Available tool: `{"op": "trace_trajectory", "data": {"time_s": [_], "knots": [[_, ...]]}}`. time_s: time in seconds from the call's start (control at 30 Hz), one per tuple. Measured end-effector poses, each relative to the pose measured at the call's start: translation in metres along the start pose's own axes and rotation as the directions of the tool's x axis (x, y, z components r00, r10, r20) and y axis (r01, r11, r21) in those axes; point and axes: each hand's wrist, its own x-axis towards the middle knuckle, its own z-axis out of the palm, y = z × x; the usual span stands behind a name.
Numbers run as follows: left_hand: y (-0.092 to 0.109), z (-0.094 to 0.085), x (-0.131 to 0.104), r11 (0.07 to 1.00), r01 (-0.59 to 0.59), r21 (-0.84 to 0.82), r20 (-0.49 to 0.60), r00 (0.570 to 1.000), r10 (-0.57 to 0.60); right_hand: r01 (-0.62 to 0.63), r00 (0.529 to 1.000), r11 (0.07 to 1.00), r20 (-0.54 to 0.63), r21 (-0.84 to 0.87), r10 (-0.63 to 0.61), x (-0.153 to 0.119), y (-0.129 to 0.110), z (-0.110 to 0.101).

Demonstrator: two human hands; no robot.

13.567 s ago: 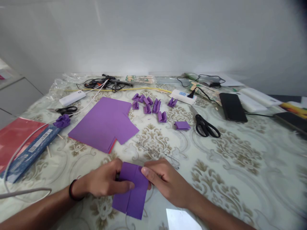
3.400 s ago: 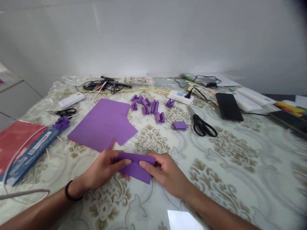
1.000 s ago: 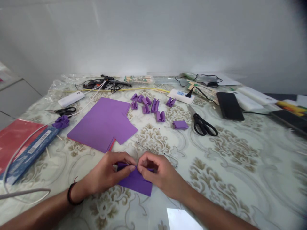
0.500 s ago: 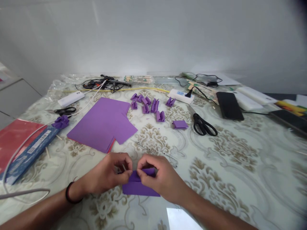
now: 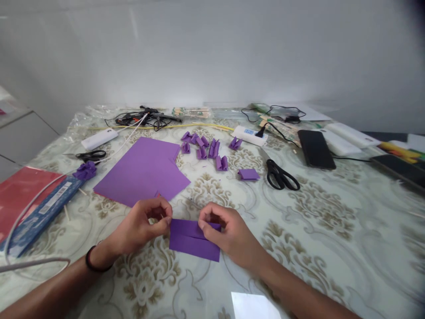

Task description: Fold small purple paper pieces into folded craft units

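Note:
A small purple paper piece (image 5: 194, 247) with a crease or fold along its length lies at the near middle of the table, between my hands. My left hand (image 5: 142, 226) pinches its upper left corner. On its upper right part my right hand (image 5: 229, 232) has thumb and forefinger closed on the paper. Beyond my hands, large purple sheets (image 5: 142, 168) lie overlapping, with a bit of red under them. Several small folded purple pieces (image 5: 214, 148) are grouped farther back, and a flat folded purple piece (image 5: 248, 174) lies right of them.
Black-handled scissors (image 5: 281, 175) lie right of the folded pieces, other scissors (image 5: 91, 155) at left. A white power strip (image 5: 249, 135), a black phone (image 5: 316, 149) and cables (image 5: 149, 117) are farther back. A red packet (image 5: 25, 190) and blue packet (image 5: 44, 212) are at left.
Both hands have moved apart, the left one leftward and the right one rightward. More of the small purple paper shows, now flatter and slightly tilted. The view has shifted a little.

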Motion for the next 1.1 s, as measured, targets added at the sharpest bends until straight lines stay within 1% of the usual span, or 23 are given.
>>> {"op": "trace_trajectory", "data": {"time_s": [0.07,0.13,0.2,0.27,0.37,0.47,0.53,0.67,0.83,0.97,1.1], "knots": [[0.0,-0.002,0.0,1.0,-0.011,-0.006,-0.031,0.999,0.011,-0.01,1.0,1.0,0.005,-0.002,0.01,0.0,0.0,0.0],[0.001,-0.003,0.0,0.999,-0.049,-0.002,-0.066,0.997,0.049,-0.018,1.0,1.0,0.022,0.004,0.018,-0.001,0.001,0.001],[0.002,-0.001,0.0,0.995,-0.096,0.033,-0.064,0.993,0.098,-0.016,0.999,1.0,0.044,0.006,0.016,-0.001,0.001,0.002],[0.004,0.004,-0.002,0.988,-0.124,0.094,0.001,0.992,0.124,-0.012,0.998,1.0,0.067,0.005,0.011,-0.002,0.001,0.005],[0.005,0.014,-0.005,0.982,-0.11,0.155,0.122,0.988,0.092,-0.004,0.996,1.0,0.092,0.008,0.004,-0.004,0.0,0.009],[0.005,0.022,-0.006,0.988,-0.065,0.139,0.185,0.982,0.039,-0.007,0.994,1.0,0.113,0.019,0.005,-0.005,-0.001,0.012],[0.005,0.025,-0.007,0.99,-0.036,0.135,0.206,0.979,0.008,-0.021,0.992,0.999,0.127,0.029,0.017,-0.006,-0.001,0.014],[0.005,0.026,-0.008,0.987,-0.012,0.159,0.196,0.98,-0.02,-0.031,0.99,0.999,0.137,0.044,0.025,-0.007,-0.002,0.016],[0.005,0.023,-0.01,0.989,-0.016,0.146,0.186,0.982,-0.012,-0.014,0.991,0.999,0.136,0.05,0.007,-0.008,-0.002,0.016],[0.007,0.02,-0.01,0.992,-0.022,0.123,0.163,0.987,0.002,0.005,0.994,1.0,0.11,0.027,-0.008,-0.007,-0.003,0.013],[0.008,0.014,-0.009,0.99,-0.041,0.138,0.147,0.989,0.02,0.032,0.996,0.999,0.088,0.016,-0.034,-0.006,-0.004,0.009]]}}
